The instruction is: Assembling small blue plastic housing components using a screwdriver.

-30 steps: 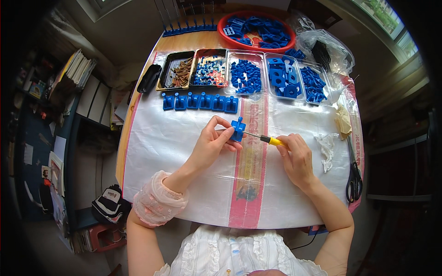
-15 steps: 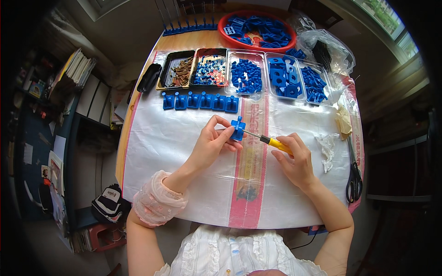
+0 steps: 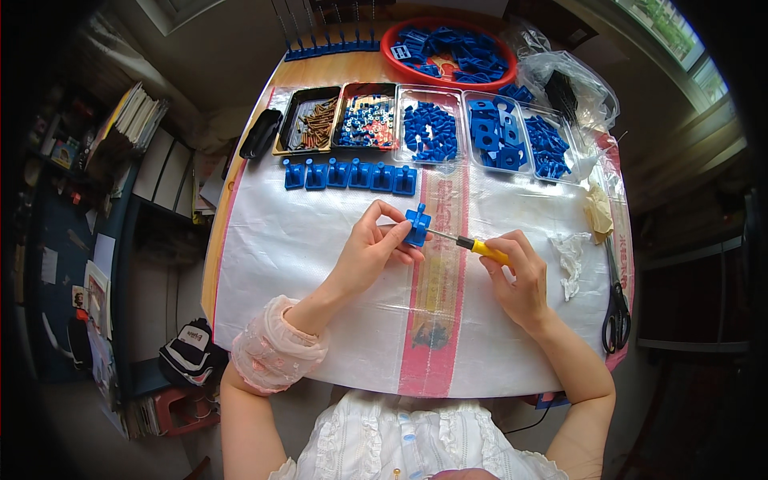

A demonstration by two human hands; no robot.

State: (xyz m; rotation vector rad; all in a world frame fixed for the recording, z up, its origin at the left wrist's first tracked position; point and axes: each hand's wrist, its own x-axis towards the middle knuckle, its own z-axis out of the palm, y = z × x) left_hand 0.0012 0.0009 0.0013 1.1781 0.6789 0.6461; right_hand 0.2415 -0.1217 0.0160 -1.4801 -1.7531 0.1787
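Note:
Between the thumb and fingers of my left hand (image 3: 374,244) is a small blue plastic part (image 3: 417,226) with a square base and a peg pointing away from me. My right hand (image 3: 520,276) grips the yellow handle of a screwdriver (image 3: 485,250). Its metal shaft reaches left to the blue part, and the tip meets the part's right side; whether it sits in a screw cannot be made out. Just beyond my hands stands a row of several similar blue parts (image 3: 360,174).
Behind the row are a tray of brown screws (image 3: 314,125), a tray of small nuts (image 3: 368,120) and clear trays of blue pieces (image 3: 430,132). Farther back sits a red basin (image 3: 392,50) of blue parts. Black scissors (image 3: 615,320) and crumpled paper (image 3: 570,260) lie at right.
The fingers of my right hand have shifted on the yellow handle, which looks turned a little. The blue part stays in my left hand, nearly in place.

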